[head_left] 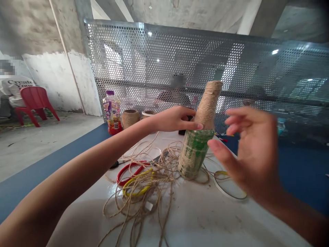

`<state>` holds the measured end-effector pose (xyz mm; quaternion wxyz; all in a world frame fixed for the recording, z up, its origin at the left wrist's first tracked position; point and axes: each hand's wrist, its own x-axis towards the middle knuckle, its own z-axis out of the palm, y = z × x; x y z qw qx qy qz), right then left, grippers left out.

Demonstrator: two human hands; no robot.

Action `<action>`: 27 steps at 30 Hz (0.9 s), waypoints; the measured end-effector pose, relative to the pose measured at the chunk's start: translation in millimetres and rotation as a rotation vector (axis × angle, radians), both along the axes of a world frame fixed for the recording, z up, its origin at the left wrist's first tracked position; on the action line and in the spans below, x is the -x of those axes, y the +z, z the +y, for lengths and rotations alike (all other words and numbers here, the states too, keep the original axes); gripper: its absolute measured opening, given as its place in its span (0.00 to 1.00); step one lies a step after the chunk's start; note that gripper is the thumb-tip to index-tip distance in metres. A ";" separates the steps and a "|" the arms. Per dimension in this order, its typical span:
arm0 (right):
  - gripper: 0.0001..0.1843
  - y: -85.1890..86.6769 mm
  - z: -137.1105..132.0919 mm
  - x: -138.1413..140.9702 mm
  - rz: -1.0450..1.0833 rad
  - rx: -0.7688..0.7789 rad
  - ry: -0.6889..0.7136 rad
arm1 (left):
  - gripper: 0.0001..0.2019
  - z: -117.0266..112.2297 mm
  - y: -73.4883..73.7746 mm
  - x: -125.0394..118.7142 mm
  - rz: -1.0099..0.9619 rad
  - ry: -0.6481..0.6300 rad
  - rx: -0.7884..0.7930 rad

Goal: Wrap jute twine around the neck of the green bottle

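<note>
A green glass bottle (195,153) stands tilted on the white table (203,219), its neck (208,104) tightly wound in jute twine and its body patchily covered. My left hand (174,119) grips it at the shoulder, with fingers passing behind the neck. My right hand (253,151), blurred, is beside the bottle with its fingers spread and touches nothing. Loose jute twine (144,202) sprawls in loops in front of the bottle, over red-handled scissors (130,173) and a yellow loop (137,183). A round transparent lid (228,185) lies under my right hand.
Behind the table are a plastic drink bottle (112,116), a twine spool (130,118) and a perforated metal screen (180,58), with a person (174,96) beyond it. A seated person (15,91) and a red plastic chair (36,103) are at far left.
</note>
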<state>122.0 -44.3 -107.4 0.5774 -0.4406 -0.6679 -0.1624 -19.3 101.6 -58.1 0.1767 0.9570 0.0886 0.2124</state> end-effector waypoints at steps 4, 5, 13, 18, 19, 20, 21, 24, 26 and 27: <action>0.50 -2.5 26.2 -30.4 0.093 0.309 -0.064 | 0.20 -0.8 -1.7 2.3 -0.015 0.009 -0.025; 0.51 -5.5 31.2 -31.8 0.118 0.412 -0.034 | 0.20 -1.4 -1.9 2.6 -0.013 0.011 -0.046; 0.44 -12.7 48.0 -33.2 0.244 0.553 0.240 | 0.19 -3.9 -4.1 3.1 -0.022 0.054 -0.059; 0.41 -18.0 53.5 -44.7 0.264 0.556 0.470 | 0.19 -1.3 -6.3 1.5 -0.051 0.064 -0.024; 0.41 -18.3 53.8 -46.0 0.265 0.565 0.490 | 0.19 -1.0 -5.6 2.0 -0.046 0.064 -0.020; 0.40 -18.3 53.8 -47.0 0.266 0.577 0.508 | 0.19 -1.0 -4.5 3.1 -0.037 0.064 -0.017; 0.40 -18.1 53.6 -47.6 0.268 0.593 0.523 | 0.19 -1.2 -3.0 4.5 -0.024 0.067 -0.017; 0.40 -17.7 52.8 -47.8 0.270 0.615 0.549 | 0.20 -3.9 2.9 10.3 0.020 0.100 -0.045; 0.39 -18.2 52.5 -47.4 0.272 0.624 0.543 | 0.21 -7.3 6.5 14.0 0.033 0.136 -0.086; 0.39 -18.5 52.4 -47.1 0.273 0.630 0.541 | 0.22 -9.3 7.9 15.5 0.038 0.155 -0.115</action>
